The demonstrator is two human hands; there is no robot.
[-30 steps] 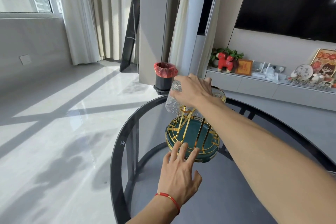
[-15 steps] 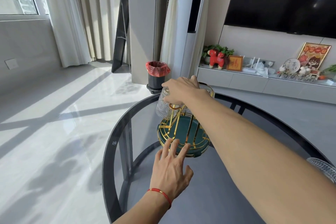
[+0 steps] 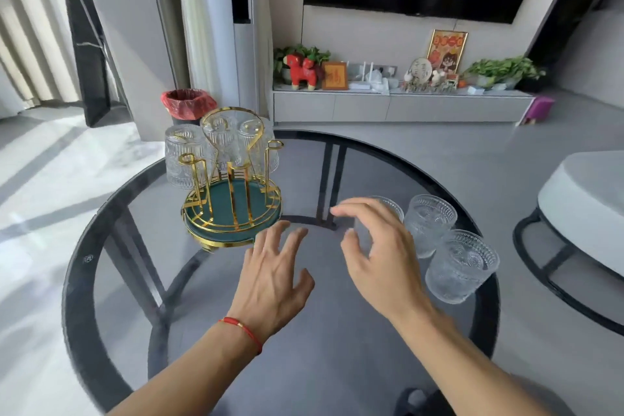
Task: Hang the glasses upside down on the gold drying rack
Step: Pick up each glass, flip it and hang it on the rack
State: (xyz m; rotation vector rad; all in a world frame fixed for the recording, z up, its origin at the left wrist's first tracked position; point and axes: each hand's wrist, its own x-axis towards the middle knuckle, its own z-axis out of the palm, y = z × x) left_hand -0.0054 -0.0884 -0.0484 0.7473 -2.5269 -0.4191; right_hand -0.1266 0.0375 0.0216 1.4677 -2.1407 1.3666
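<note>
The gold drying rack (image 3: 233,203) with a green tray base stands on the far left of the round glass table (image 3: 84,280). Three ribbed glasses hang upside down on it, the left one (image 3: 182,155), a middle one (image 3: 219,142) and a right one (image 3: 261,142). Three more glasses stand upright at the right: one (image 3: 391,211) mostly hidden behind my right hand (image 3: 381,257), one (image 3: 429,223) beside it, one (image 3: 461,265) nearest. My right hand is open, fingers curved just short of the hidden glass. My left hand (image 3: 273,273) hovers open just right of and nearer than the rack's base.
A white round table (image 3: 587,209) stands to the right of the glass table. A bin with a red liner (image 3: 187,103) sits on the floor behind the rack. A low cabinet (image 3: 401,108) with ornaments runs along the far wall.
My right hand has let go of the glass on the rack's left peg and swung right to the upright glasses. The view has turned right and down. My left hand stays near the base.
</note>
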